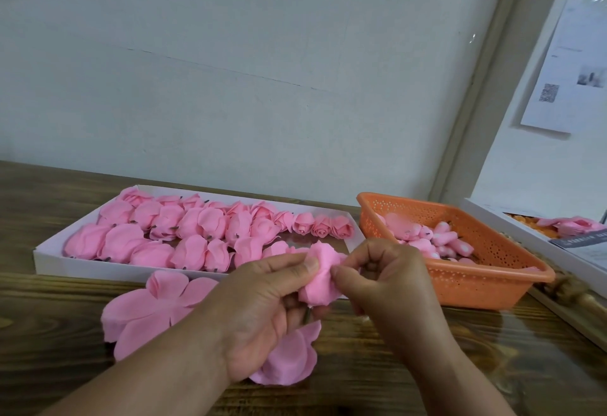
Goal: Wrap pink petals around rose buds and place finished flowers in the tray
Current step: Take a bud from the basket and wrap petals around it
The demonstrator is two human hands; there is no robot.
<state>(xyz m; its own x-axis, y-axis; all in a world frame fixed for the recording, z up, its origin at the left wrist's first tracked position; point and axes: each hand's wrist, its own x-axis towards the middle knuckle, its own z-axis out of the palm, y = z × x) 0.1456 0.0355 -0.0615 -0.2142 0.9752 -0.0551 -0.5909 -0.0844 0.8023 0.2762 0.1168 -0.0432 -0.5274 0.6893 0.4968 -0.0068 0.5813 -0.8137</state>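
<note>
Two trays [65, 263] flanking orange basket [492, 287].

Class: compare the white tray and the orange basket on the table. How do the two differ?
The white tray is shallow with plain solid walls; the orange basket is deeper with perforated walls. The tray holds wrapped pink flowers in rows; the basket holds a loose heap of small buds. The tray lies left of the hands, the basket right. Both rest on the wooden table.
</note>
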